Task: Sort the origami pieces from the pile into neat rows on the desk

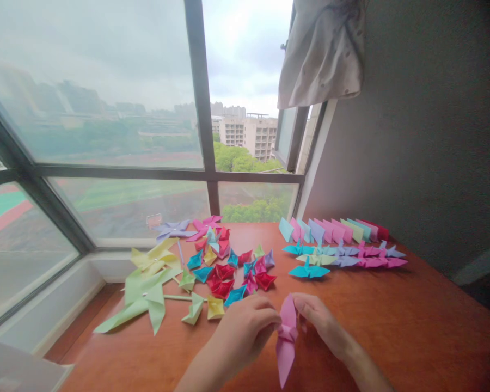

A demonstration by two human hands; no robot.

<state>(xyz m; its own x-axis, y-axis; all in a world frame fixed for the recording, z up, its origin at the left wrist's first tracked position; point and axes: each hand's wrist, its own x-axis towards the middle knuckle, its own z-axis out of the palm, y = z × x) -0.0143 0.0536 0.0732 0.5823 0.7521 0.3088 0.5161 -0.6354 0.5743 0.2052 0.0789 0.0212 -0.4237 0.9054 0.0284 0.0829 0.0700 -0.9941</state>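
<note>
Between my two hands is a pink folded paper crane (286, 340), its wings spread along the line of sight above the brown table (371, 326). My left hand (249, 326) pinches the crane near its middle from the left side. From the right, my right hand (316, 318) grips it near the far wing, thumb on top; some of its fingers are hidden behind the hand. Just beyond my left hand lie small folded paper boats in red, blue, yellow and green, among them a yellow one (215, 308).
Paper pinwheels, one light green (145, 296), lie at the left. Rows of finished paper cranes (309, 269) stand at the right, with a row of folded coloured paper pieces (330, 231) behind them. A window (212, 174) borders the table's far side; a dark wall (412, 136) rises at right.
</note>
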